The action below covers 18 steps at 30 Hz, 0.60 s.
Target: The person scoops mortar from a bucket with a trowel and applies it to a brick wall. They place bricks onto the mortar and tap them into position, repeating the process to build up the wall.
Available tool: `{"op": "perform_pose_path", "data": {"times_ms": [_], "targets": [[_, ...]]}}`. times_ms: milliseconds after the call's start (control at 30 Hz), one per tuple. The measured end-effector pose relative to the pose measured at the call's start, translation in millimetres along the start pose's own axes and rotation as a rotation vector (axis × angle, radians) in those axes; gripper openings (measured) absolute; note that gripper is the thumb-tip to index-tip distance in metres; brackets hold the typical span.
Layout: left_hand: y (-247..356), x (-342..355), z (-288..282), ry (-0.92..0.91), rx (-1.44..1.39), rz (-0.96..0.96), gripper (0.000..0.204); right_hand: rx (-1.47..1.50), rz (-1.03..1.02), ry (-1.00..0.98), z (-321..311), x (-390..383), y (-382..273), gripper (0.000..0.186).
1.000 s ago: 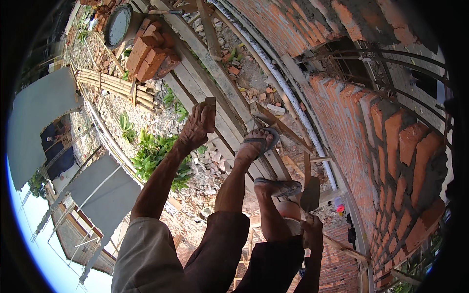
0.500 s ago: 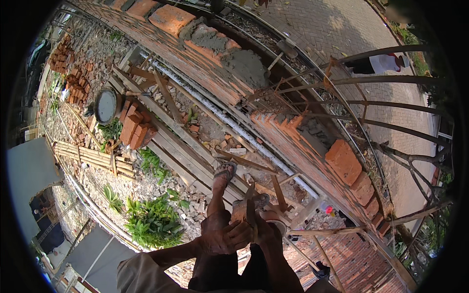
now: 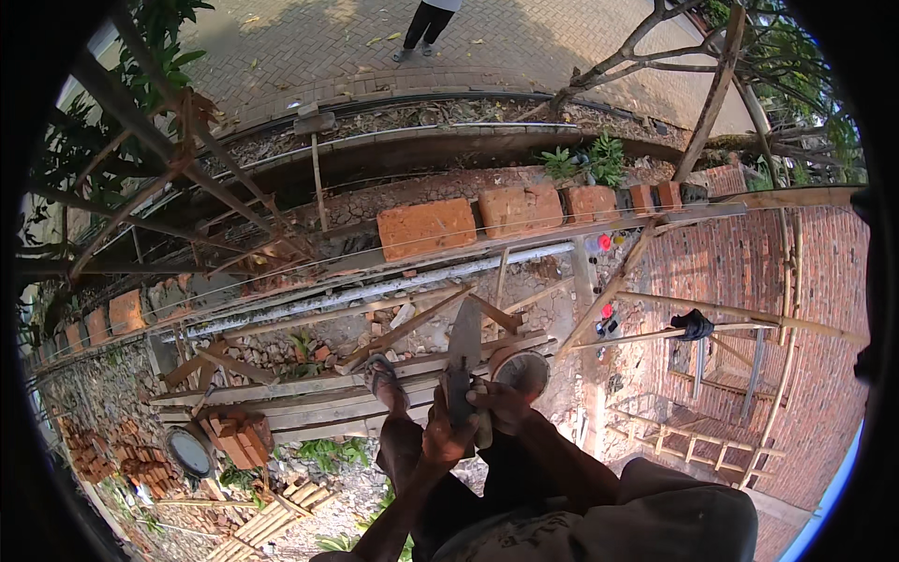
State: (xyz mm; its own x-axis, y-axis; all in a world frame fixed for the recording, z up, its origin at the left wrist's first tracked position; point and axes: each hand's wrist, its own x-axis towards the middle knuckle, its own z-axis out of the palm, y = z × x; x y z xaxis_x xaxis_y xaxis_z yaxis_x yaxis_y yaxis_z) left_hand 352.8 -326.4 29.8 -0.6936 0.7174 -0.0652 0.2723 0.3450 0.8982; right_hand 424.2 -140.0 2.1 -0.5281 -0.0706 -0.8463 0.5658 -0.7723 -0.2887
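My left hand (image 3: 446, 436) is closed around a brick (image 3: 458, 393) whose visible face is dark grey, seemingly with mortar. Close beside it, my right hand (image 3: 502, 405) grips a trowel; its pointed metal blade (image 3: 464, 332) reaches away from me, and the wooden handle end (image 3: 484, 431) shows below the fingers. The two hands nearly touch in front of my knees. Just beyond my right hand stands a round bucket (image 3: 521, 373) with grey stuff inside. My sandalled foot (image 3: 386, 382) rests on wooden planks (image 3: 318, 405).
Ahead runs a brick wall, with laid bricks (image 3: 428, 229) on top and a taut string along it. Bamboo poles (image 3: 609, 290) stand at right. A brick stack (image 3: 239, 438) and a bucket (image 3: 189, 452) are at left. A person (image 3: 427, 26) stands on the paving beyond.
My view has swung round to the right, so the wall now runs across ahead. The trowel blade now shows broadside, and the brick in my left hand shows a grey face.
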Motion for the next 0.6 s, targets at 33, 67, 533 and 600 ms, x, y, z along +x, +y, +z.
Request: {"op": "perform_pose_path", "data": {"times_ms": [33, 67, 533, 600], "targets": [[-2.8, 9.5, 10.7, -0.027, -0.233, -0.117, 0.083, -0.025, -0.049, 0.028, -3.6, -1.9, 1.5, 0.035], [-5.2, 14.0, 15.2, -0.12, -0.449, -0.307, 0.076, -0.052, -0.095, 0.057, -6.8, -4.2, 3.8, 0.036], [16.6, 138.9, -38.7, -0.543, -0.503, -0.511, 0.081, -0.228, 0.085, 0.607, -65.3, -89.5, 76.2, 0.034], [29.7, 168.4, -42.8, -0.607, -0.516, -0.41, 0.083, -0.362, 0.063, 0.623, -72.3, -106.2, 84.4, 0.037]]}}
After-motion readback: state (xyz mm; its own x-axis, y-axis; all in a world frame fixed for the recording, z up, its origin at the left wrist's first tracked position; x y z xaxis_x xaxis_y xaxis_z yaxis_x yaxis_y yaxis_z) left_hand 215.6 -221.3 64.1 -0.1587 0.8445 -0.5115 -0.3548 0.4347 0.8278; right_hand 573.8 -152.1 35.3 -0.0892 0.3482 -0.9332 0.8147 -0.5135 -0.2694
